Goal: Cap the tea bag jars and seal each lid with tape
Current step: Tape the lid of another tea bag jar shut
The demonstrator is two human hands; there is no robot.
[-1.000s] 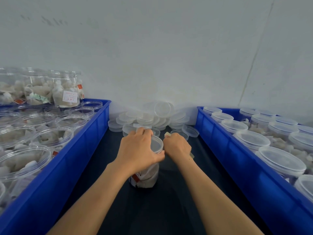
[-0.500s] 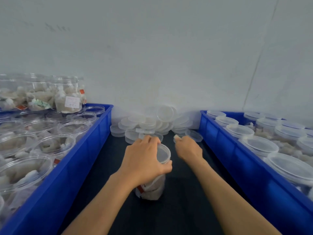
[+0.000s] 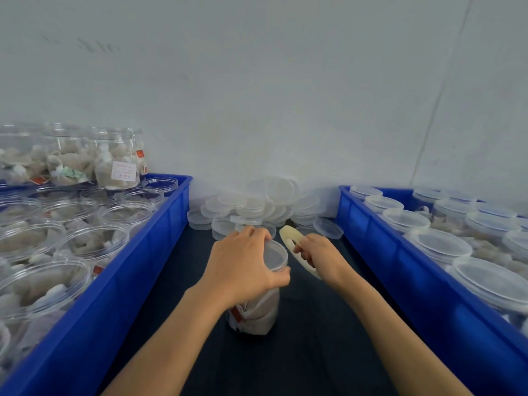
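Upright on the dark surface (image 3: pixel 300 352) between two blue bins stands a clear jar (image 3: pixel 258 312) packed with tea bags, a translucent lid (image 3: pixel 274 256) on its mouth. The left hand (image 3: pixel 243 267) curls over the lid from the near-left side, fingers over the far rim and thumb hooked round the near rim, gripping jar and lid together. Just beside the jar on its right, the right hand (image 3: pixel 320 254) grips a pale tape roll (image 3: pixel 295 247) held on edge, fingers curled through its opening; the roll's upper arc rises past the lid's far-right edge. Whether tape touches the lid cannot be told.

Behind the jar, against the wall (image 3: pixel 257 95), lies a heap of loose lids (image 3: pixel 263 207), some stacked, some leaning.

The left bin (image 3: pixel 148 252) holds open jars (image 3: pixel 94 241) filled with tea bags, with more filled jars stacked on top at its far end; one of those carries a white label (image 3: pixel 123 170). The right bin (image 3: pixel 380 252) holds capped jars (image 3: pixel 440 245) in rows, tea bags showing between them.
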